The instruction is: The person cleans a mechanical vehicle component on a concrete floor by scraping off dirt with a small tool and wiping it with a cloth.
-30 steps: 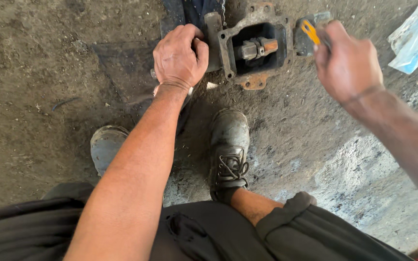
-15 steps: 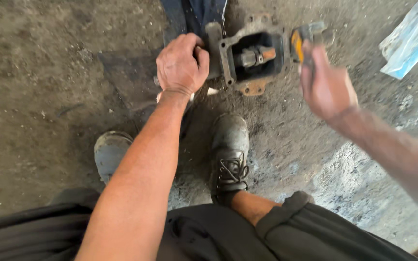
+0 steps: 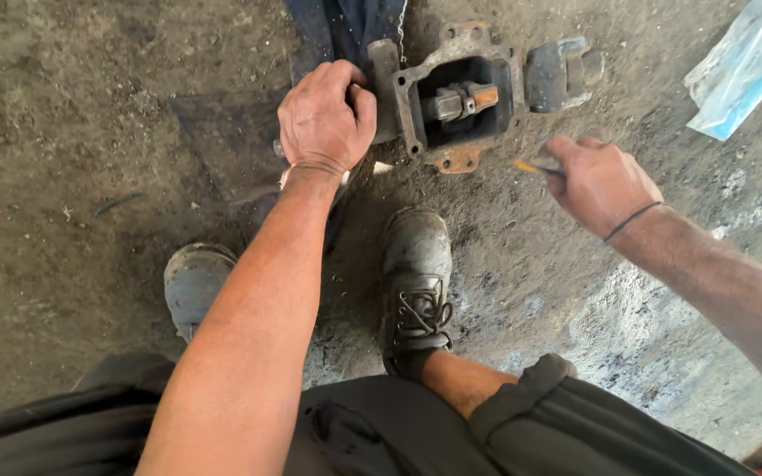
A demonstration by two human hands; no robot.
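A rusty, greasy metal housing lies on the dirt floor, its square opening facing up with a shaft and an orange-tipped part inside. My left hand grips the housing's left end, fingers curled over a dark edge. My right hand hovers to the right and below the housing, closed around a small tool with an orange handle that points left toward the housing's lower corner. A dark metal block sits against the housing's right side.
My two dark work shoes stand on the ground just below the housing. A dark cloth lies at the top under the housing. A pale blue plastic bag lies at the upper right.
My right hand has come down from beside the housing's upper right corner to below and right of it, still holding the orange-handled tool. My left hand has stayed on the housing.
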